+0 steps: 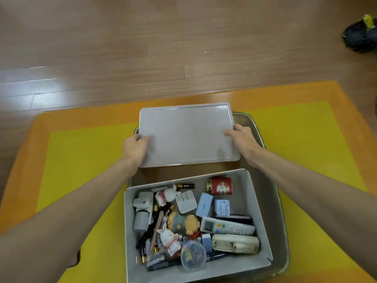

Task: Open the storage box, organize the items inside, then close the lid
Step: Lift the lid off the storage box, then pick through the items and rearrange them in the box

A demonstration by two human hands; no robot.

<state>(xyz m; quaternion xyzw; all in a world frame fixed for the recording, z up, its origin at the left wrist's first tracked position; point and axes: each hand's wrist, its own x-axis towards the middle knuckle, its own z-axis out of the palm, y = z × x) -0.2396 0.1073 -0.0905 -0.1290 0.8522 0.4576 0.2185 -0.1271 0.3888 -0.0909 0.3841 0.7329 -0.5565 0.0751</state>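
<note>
The grey storage box (259, 217) stands open near the bottom of the head view, inside a larger brown tray (279, 203). Its flat grey lid (186, 133) is off and held over the tray's far half. My left hand (134, 147) grips the lid's left edge and my right hand (241, 137) grips its right edge. The box is full of jumbled items: a red tin (221, 185), a white remote control (226, 227), a cream pouch (234, 244), white plug adapters (185, 202), rabbit figurines (169, 241), batteries and pens.
The tray sits on a yellow mat (295, 144) with an orange border, on a low table. Wood flooring (142, 48) lies beyond it. A dark object with a yellow part (361, 35) lies on the floor at the far right.
</note>
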